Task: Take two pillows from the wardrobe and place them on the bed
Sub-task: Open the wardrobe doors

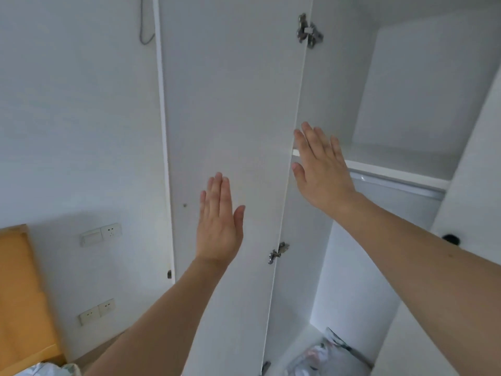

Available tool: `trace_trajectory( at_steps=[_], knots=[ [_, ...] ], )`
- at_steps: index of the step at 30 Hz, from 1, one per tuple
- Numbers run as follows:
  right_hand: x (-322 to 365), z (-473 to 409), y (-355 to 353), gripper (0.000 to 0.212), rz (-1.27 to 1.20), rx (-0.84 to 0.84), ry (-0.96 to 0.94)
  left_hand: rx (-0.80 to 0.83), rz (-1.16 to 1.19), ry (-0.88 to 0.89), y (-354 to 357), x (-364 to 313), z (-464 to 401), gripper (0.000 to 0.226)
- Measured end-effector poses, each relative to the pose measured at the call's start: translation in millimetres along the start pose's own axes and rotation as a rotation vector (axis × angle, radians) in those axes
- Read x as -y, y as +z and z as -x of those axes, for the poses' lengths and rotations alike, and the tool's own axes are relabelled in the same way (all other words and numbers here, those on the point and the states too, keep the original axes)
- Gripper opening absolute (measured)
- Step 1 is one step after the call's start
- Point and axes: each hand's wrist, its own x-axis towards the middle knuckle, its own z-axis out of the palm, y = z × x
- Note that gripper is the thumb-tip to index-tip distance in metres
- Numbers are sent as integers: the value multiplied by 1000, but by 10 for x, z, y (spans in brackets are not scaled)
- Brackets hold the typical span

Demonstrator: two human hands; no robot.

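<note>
- Orange wooden bed frame at 8 o'clock, low left edge; bit of patterned bedding at 7 o'clock, bottom border.
- Two wall socket plates at 8 o'clock, one above the other, just right of bed frame.
- Left hand near centre, raised, fingers straight and together, palm toward open wardrobe door; contact with door cannot be told; holding nothing.
- Door swung open, spanning 12 to 6 o'clock; metal hinges on its right edge.
- Right hand at 2 o'clock of centre, flat, fingers extended, reaching past door edge toward white shelf; empty.
- Wardrobe interior at 1–3 o'clock, white.
- Pillows: none clearly seen; crumpled patterned fabric bundle at 5 o'clock on wardrobe floor, cannot tell if pillow.
- Black knob at 3–4 o'clock on the right panel.
</note>
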Motion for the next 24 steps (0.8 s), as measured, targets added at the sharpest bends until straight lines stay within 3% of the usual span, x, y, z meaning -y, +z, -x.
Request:
trace_trajectory(
  at_steps=[10, 19, 24],
  knots=[
    [-1325, 758, -655, 58, 366, 72, 76, 194, 234, 89, 848, -1320, 142, 59],
    [-1865, 964, -712, 57, 563, 114, 133, 382, 443, 165, 1497, -1919, 109, 58],
    [-2005, 915, -640, 55, 665, 107, 146, 665, 639, 116, 1826, -2117, 111, 57]
  ],
)
